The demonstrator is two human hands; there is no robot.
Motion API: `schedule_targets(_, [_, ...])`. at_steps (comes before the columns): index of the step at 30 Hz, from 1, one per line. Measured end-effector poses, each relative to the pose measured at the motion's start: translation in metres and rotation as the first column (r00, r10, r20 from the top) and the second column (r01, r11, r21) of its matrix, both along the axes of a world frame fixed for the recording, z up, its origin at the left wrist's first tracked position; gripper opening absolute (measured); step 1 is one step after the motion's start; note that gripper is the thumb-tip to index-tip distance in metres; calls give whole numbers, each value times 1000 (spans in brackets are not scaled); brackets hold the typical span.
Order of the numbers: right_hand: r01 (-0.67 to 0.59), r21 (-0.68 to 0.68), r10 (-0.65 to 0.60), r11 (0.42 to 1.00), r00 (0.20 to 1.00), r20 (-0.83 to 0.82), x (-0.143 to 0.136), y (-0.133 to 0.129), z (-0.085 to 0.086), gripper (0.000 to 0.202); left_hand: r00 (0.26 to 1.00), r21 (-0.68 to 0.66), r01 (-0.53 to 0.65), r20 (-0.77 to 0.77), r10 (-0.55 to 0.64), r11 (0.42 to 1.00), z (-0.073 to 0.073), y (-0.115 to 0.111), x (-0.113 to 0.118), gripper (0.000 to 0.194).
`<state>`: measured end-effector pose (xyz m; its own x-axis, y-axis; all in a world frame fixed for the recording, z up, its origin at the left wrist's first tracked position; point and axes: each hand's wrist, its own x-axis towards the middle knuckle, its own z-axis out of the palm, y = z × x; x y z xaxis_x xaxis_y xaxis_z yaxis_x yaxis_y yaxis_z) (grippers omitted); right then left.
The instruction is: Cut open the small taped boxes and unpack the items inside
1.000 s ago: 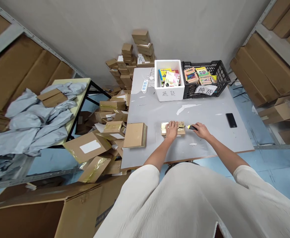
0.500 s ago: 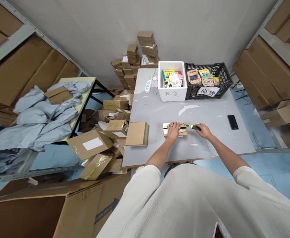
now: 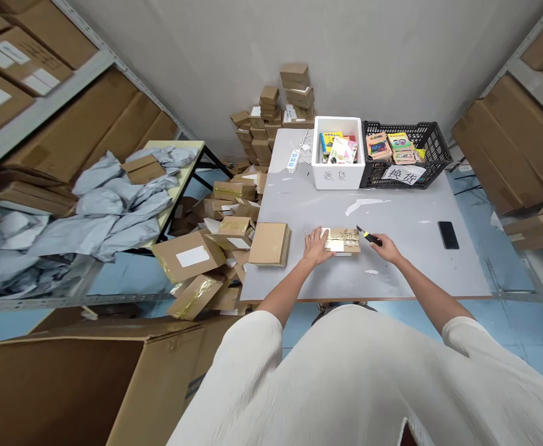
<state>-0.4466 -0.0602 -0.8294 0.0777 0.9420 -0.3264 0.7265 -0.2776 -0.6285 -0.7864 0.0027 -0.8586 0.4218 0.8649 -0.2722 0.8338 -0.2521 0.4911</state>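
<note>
A small cardboard box with a white label and shiny tape lies on the grey table. My left hand grips its left end, the thumb at the front and the fingers over the far side. In my right hand is a utility knife with a black and yellow handle. Its blade points up and to the left, just off the box's right end. A larger cardboard box sits to the left of my left hand.
Toward the back stand a white foam box and a black crate, both holding books. A phone lies at the right, a power strip at the back left. Loose cartons pile up left of the table.
My left hand has slid from the top of the small box to its left end. The knife has come away from the box and tilted upward. The whole view has turned slightly left.
</note>
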Motion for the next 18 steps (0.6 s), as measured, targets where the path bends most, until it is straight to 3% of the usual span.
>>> schedule_targets(4, [-35,-62,25,997,987,-161,-31,10,0,48,993,-87,-114,5,115,990,-9,-5,-1,104])
schedule_targets(7, [-25,-90,7,996,981,-192,-41,11,4,48,980,-157,-183,54,193,971,-12,-8,2,96])
schedule_targets(12, [114,-67,-122,991,984,-129,-33,16,10,51,968,-162,-192,132,215,968,-12,-2,10,77])
schedule_targets(18, [224,-139,-245,965,956,-160,-21,14,1,50,935,-235,-251,193,298,939,-15,3,29,68])
